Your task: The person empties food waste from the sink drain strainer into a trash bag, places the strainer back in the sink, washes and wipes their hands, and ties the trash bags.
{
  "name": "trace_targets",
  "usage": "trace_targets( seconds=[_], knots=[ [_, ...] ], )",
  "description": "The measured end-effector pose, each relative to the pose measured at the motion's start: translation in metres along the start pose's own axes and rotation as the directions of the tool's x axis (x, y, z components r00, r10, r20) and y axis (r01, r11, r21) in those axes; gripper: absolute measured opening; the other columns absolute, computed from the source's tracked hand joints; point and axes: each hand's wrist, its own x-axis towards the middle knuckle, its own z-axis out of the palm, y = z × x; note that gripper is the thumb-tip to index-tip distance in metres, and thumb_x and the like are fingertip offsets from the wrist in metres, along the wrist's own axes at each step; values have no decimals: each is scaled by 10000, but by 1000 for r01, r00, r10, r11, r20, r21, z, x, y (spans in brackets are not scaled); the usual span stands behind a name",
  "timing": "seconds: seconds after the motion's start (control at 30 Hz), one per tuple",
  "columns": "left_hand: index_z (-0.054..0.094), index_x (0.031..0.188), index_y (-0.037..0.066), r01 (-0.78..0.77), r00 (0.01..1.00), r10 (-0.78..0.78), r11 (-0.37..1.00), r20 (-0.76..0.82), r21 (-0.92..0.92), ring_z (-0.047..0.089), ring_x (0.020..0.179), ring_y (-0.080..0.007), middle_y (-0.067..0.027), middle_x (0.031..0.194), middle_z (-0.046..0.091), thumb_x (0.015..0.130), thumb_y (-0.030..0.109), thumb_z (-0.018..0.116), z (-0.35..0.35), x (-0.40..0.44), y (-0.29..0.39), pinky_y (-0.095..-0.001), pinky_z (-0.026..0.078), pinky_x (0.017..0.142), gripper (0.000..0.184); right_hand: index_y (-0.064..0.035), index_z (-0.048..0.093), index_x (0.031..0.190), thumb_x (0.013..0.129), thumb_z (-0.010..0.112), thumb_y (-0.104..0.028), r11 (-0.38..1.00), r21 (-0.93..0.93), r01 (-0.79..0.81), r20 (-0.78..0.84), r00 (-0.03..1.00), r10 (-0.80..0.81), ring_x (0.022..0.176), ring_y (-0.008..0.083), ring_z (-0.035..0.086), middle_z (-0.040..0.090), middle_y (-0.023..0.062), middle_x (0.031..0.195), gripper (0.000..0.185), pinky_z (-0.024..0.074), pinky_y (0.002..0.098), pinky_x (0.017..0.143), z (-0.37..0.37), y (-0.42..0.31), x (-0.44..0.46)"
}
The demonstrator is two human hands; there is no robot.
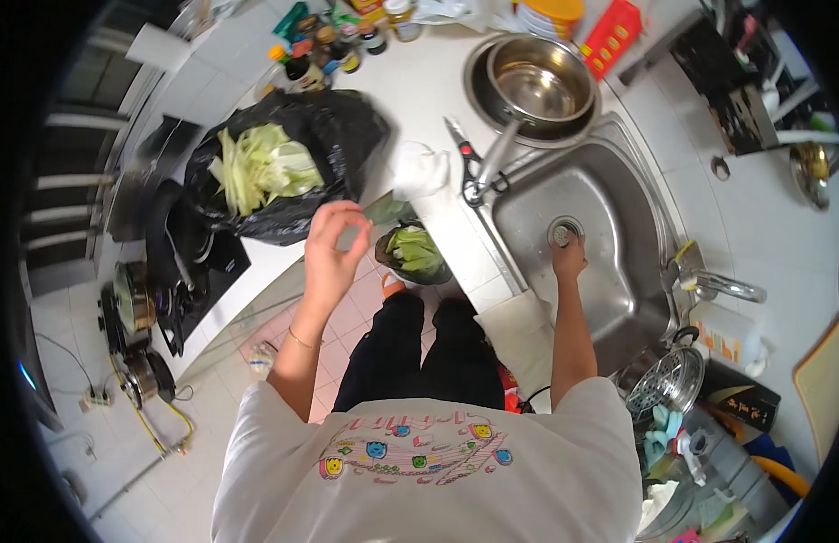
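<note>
My left hand [333,253] is raised beside the black plastic bag [347,136], its thumb and fingertips curled into a ring; whatever may be between them is too small to make out. Pale green leaves and stalks [266,167] lie on that bag on the counter. Down in the steel sink [610,244], my right hand [570,258] has its fingers at the round drain strainer [562,233]. Below the counter edge hangs or stands a second bag with green leaves [414,252]; its support is hidden.
Red-handled scissors [472,167] and a crumpled white cloth [421,170] lie left of the sink. A steel pan [539,81] sits behind it. The faucet [727,286] is at the right, bottles [338,50] at the back, a stove [202,262] at the left.
</note>
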Motion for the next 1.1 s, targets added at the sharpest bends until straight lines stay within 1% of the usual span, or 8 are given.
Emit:
trace_targets(
  seconds=[0.17,0.33,0.4,0.5,0.6,0.8,0.87,1.1],
  knots=[
    [614,838,22,63,985,-68,997,-158,-37,592,913,-267,-106,997,608,761,33,693,-43,6,-36,-330,463,828,111,-37,638,961,849,645,-130,635,773,3,148,972,-185,606,114,562,629,41,706,146,453,263,577,-106,-166,-52],
    [614,800,29,47,956,4,985,-295,167,588,901,-310,-119,944,602,761,85,700,-95,33,-94,-364,469,787,109,-2,629,929,837,655,-59,378,922,85,147,826,-544,606,50,505,603,21,714,111,400,215,530,-131,-307,-104],
    [607,772,35,20,971,43,966,-236,258,567,916,-309,-110,937,586,748,107,706,-110,47,-111,-376,451,793,124,2,632,966,834,654,-33,365,929,66,182,777,-602,694,38,511,604,13,814,138,417,189,614,-124,-347,-112],
    [626,763,54,-76,988,116,936,-98,344,545,959,-294,-99,960,575,712,101,701,-121,66,-132,-379,417,838,102,-25,639,975,818,660,-40,444,780,441,26,686,-727,680,69,512,581,21,806,159,415,203,604,-140,-403,-118],
    [655,791,74,-94,992,121,866,-23,492,545,959,-289,-88,961,578,687,94,698,-121,65,-145,-384,410,842,114,-55,643,985,808,666,-66,476,738,479,-28,726,-687,648,106,510,562,36,760,179,414,232,585,-129,-418,-120],
    [673,902,82,-7,998,-21,871,51,491,561,982,-284,-101,953,608,742,94,636,-133,71,-149,-384,429,833,164,-46,635,919,767,658,-103,774,604,190,52,959,-277,708,250,595,607,104,750,164,471,361,642,-87,-305,-108],
    [672,1003,88,-206,976,214,871,33,446,531,1043,-281,-83,1029,600,753,48,592,-128,67,-156,-384,395,888,266,-40,638,912,753,671,-113,879,446,166,-23,984,-174,744,265,593,605,106,775,178,474,372,673,-69,-257,-111],
    [549,1129,53,-87,996,92,896,10,436,508,1082,-310,-121,1119,546,742,43,606,-121,59,-139,-412,388,903,391,-63,653,844,711,731,-160,924,253,285,-158,955,-252,853,308,587,620,114,858,183,467,403,742,-40,-241,-108]
  ],
)
